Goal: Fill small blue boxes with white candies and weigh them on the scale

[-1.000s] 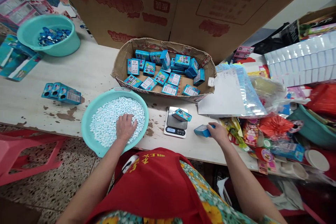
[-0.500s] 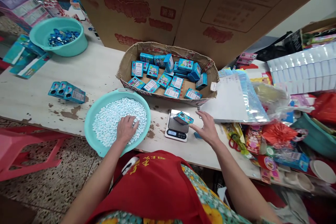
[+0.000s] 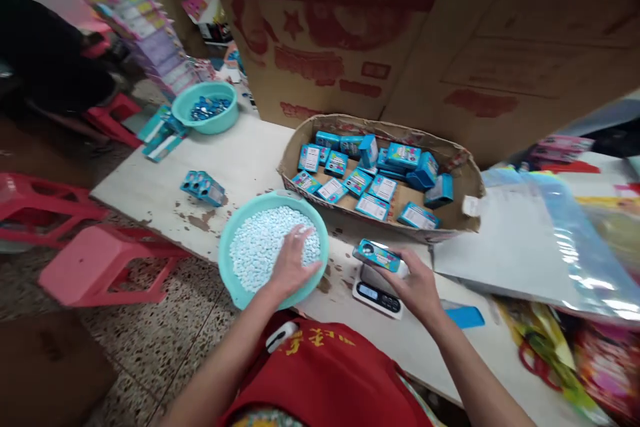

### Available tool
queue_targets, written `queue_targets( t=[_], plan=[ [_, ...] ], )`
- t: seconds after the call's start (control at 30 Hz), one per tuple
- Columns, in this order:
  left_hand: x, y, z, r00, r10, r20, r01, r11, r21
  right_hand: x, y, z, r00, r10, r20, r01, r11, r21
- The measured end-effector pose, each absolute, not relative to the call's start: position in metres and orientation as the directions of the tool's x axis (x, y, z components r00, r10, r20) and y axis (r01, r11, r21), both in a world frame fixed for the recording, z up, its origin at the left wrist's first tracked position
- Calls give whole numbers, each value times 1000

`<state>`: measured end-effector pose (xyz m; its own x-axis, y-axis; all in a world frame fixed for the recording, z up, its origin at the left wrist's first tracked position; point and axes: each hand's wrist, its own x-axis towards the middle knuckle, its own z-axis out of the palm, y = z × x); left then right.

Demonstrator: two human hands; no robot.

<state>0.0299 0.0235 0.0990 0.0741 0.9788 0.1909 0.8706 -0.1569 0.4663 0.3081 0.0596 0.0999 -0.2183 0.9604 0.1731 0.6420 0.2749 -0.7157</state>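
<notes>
My left hand (image 3: 295, 263) is over the turquoise basin (image 3: 226, 280), fingers spread, touching or just above the small pale-blue candies (image 3: 260, 240) heaped in it. My right hand (image 3: 417, 283) grips a small blue candy box (image 3: 379, 255) by one end. That box is tilted, with a round opening showing at its far end. Below it stands a digital kitchen scale (image 3: 377, 298) with a lit display, its plate partly hidden by box and hand. Behind both hands, a cut-down cardboard carton (image 3: 340, 123) holds several similar blue boxes (image 3: 357, 181).
Several blue boxes (image 3: 203, 188) stand together left of the basin. Farther back, another basin (image 3: 215, 123) holds blue wrapped pieces. A blue flat piece (image 3: 465, 317) and red-handled scissors (image 3: 537, 367) lie at right. Pink stools (image 3: 100, 260) stand at left; a large carton (image 3: 350, 47) rises behind.
My right hand has closed on the blue candy box and lifted it off the scale. My left hand stays at the candies, its fingers more spread. The view has shifted left.
</notes>
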Motion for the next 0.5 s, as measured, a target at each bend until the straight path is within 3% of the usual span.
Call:
queue_targets(
  t=[0.1,0.17,0.27,0.33,0.43,0.5],
  plan=[
    [49,31,135,316,940,126,748,-328,577,258,63,122,-464,860,212,481,446,-755],
    [43,35,149,279,953,115,724,-287,627,237,64,130,-481,851,209,434,439,-787],
    [-3,46,152,-98,977,191,748,-54,661,240,69,131,-364,900,239,490,403,-773],
    [-52,61,147,-359,894,268,749,105,654,264,73,126,-259,918,299,549,395,-736],
    [-126,96,136,-570,745,346,729,266,631,319,72,118,-40,932,361,680,291,-673],
    [-162,123,123,-668,694,270,652,371,661,359,64,115,106,928,357,765,153,-625]
  ],
)
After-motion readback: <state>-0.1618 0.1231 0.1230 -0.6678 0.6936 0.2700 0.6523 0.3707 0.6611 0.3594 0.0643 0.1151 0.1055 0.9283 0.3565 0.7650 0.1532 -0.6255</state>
